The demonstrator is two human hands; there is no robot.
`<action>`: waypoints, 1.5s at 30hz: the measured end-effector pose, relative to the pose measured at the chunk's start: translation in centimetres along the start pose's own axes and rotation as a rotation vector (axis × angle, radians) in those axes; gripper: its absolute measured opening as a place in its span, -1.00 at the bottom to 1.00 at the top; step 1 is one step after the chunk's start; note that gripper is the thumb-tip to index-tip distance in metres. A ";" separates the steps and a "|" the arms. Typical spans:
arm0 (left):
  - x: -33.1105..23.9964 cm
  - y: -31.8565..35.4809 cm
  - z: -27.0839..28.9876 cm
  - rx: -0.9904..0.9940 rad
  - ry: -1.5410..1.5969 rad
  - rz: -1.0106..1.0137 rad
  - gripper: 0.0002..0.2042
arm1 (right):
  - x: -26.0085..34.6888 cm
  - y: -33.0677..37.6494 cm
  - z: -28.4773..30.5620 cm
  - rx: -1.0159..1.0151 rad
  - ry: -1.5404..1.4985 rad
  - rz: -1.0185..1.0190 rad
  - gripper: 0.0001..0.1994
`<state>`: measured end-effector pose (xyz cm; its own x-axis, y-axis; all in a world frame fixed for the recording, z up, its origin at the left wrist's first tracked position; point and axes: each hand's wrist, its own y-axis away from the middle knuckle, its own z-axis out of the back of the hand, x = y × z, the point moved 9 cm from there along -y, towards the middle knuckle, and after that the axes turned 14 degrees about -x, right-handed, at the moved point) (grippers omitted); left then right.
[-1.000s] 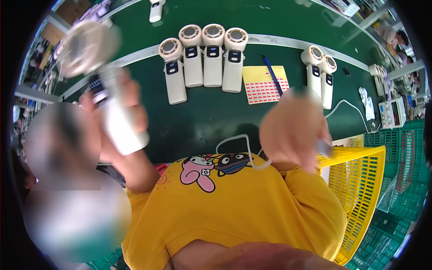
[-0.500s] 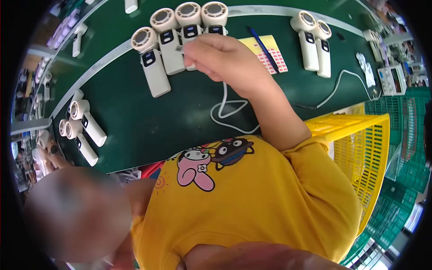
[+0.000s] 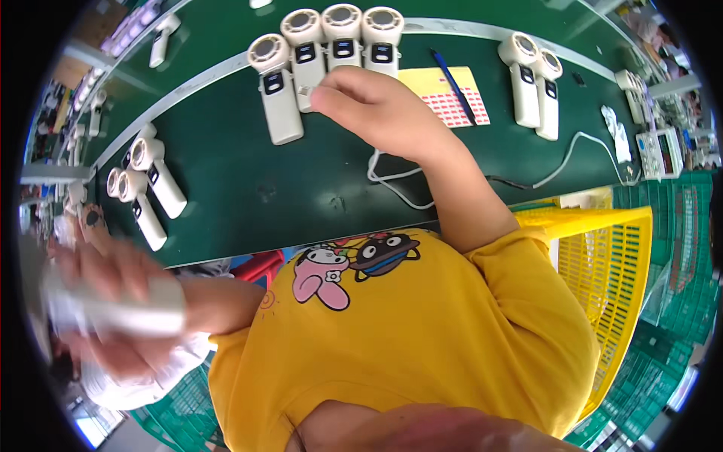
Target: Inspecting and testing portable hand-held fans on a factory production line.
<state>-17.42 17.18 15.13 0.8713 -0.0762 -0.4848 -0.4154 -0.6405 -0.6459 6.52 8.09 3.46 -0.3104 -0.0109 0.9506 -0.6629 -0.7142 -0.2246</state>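
A pale device (image 3: 124, 305) is at the lower left of the frame, blurred, past the near edge of the tabletop (image 3: 263, 188). The left hand (image 3: 124, 273) has its fingers curled around it; how firm that hold is I cannot tell. A loose grip could let it drop beyond the edge.

The right hand (image 3: 374, 109), at upper centre, is nearly shut, thumb and forefinger pinching a small plug (image 3: 304, 98). It hangs over a row of four handheld fans (image 3: 282, 109), so a careless wrist could scratch or topple one out of line.

The white cable (image 3: 374, 167) loops below that hand; a tug against it could pull the plug free. A forearm sweeping right might shift the yellow sheet (image 3: 433, 81) and blue pen (image 3: 454, 87).
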 end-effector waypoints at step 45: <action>18.9 2.8 1.2 -0.193 -0.097 0.560 -0.45 | 0.9 1.3 -0.3 0.162 -0.255 -0.138 -0.89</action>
<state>-2.45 14.86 3.49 0.5016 -0.3782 -0.7781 -0.7417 -0.6509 -0.1618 5.18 7.34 3.95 -0.0305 -0.0666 0.9973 -0.5632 -0.8232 -0.0722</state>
